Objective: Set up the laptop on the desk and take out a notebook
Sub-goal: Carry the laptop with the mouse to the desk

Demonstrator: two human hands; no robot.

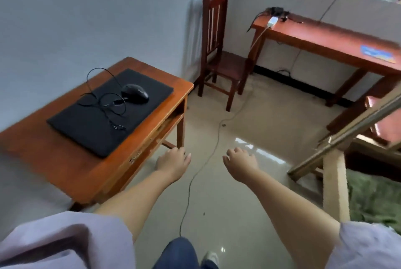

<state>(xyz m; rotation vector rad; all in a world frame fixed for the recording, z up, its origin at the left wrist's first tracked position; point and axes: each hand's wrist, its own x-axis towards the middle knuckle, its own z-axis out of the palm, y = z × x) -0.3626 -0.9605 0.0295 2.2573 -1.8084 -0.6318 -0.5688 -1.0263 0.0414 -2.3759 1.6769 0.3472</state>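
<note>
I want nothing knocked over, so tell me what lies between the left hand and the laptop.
In the head view, only bare desk top and its front edge lie between the left hand and the closed laptop. The mouse sits on the lid.

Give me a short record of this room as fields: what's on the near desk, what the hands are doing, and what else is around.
desk: wooden, by the left wall
laptop: black, lid shut, flat on the desk
mouse: black, resting on the laptop, its cord looped over the lid
left hand: empty, fingers loose, held over the floor beside the desk's edge
right hand: empty, open, over the floor
chair: wooden, in the corner
long table: under the window, a white plug on it
notebook: none in sight
</note>
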